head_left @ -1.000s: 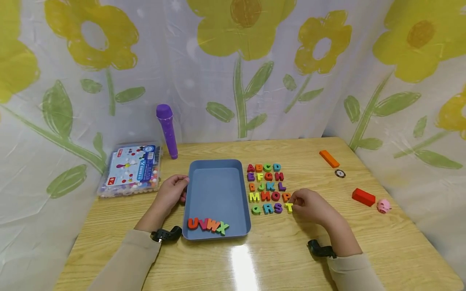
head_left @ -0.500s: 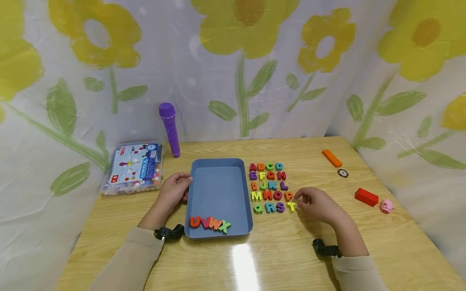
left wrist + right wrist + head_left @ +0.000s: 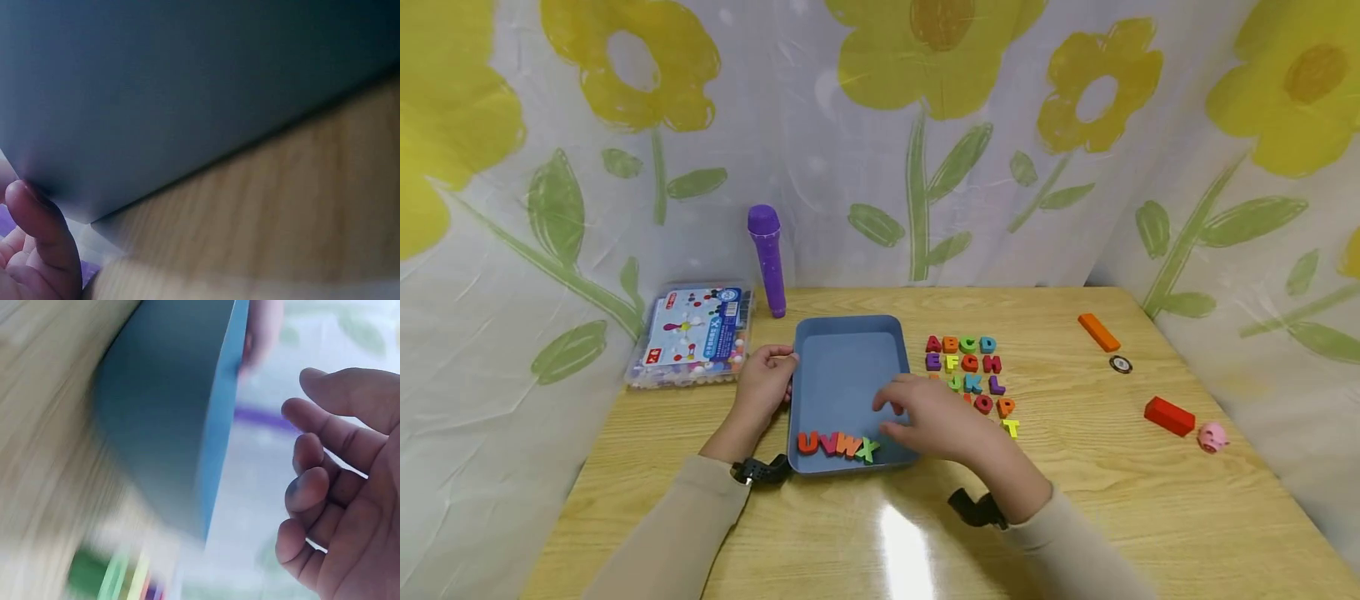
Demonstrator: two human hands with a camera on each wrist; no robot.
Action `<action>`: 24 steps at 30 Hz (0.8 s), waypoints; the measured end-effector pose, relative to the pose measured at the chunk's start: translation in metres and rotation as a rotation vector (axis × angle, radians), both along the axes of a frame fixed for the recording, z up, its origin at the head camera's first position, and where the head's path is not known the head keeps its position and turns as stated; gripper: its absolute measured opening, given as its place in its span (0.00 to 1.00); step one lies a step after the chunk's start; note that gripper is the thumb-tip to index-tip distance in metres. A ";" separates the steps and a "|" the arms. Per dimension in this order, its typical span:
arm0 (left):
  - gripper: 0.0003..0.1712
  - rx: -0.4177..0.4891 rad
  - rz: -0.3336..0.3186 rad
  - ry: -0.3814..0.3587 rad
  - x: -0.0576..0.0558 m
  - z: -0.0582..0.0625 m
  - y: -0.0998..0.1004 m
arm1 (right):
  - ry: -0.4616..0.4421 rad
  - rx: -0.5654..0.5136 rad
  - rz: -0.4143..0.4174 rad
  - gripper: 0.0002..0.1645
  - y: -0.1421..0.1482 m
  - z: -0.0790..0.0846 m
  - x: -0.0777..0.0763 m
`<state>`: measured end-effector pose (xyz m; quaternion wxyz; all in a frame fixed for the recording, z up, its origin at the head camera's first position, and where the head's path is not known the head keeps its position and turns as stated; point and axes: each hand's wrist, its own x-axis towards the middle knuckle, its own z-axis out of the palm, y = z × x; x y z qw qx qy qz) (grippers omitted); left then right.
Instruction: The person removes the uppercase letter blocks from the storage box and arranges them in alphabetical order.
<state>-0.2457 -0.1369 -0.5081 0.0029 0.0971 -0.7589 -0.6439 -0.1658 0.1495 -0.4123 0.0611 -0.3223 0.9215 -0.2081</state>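
Observation:
A blue-grey tray (image 3: 842, 375) lies on the table, with the letters U (image 3: 807, 442), V (image 3: 829, 443), W (image 3: 848, 446) and X (image 3: 868, 451) along its near side. My left hand (image 3: 765, 385) pinches the tray's left rim; the left wrist view has the thumb (image 3: 44, 225) against its outer wall. Over the tray's right side hovers my right hand (image 3: 932, 417), fingers loosely bent and holding nothing, as the right wrist view confirms. Rows of coloured letters stand right of the tray, from A (image 3: 933, 343) to T (image 3: 1011, 427); my right hand hides some of them.
A clear box of molecule-model parts (image 3: 692, 337) sits at the back left, beside an upright purple microphone (image 3: 767, 258). To the right lie an orange block (image 3: 1099, 332), a round chip (image 3: 1121, 364), a red block (image 3: 1169, 416) and a pink pig head (image 3: 1212, 437).
My right hand has left the letter T and moved left, over the tray. My left hand stays at the tray's rim. The head view has shifted slightly.

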 end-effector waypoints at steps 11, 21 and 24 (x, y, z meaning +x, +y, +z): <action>0.19 0.045 0.057 0.031 0.000 0.000 -0.003 | 0.037 0.337 0.140 0.18 -0.104 -0.015 -0.027; 0.20 0.039 0.064 0.033 0.000 0.002 -0.001 | 0.075 0.391 0.124 0.12 -0.117 -0.027 -0.028; 0.21 0.040 0.057 0.023 0.001 0.003 -0.002 | 0.077 0.399 0.125 0.12 -0.120 -0.028 -0.027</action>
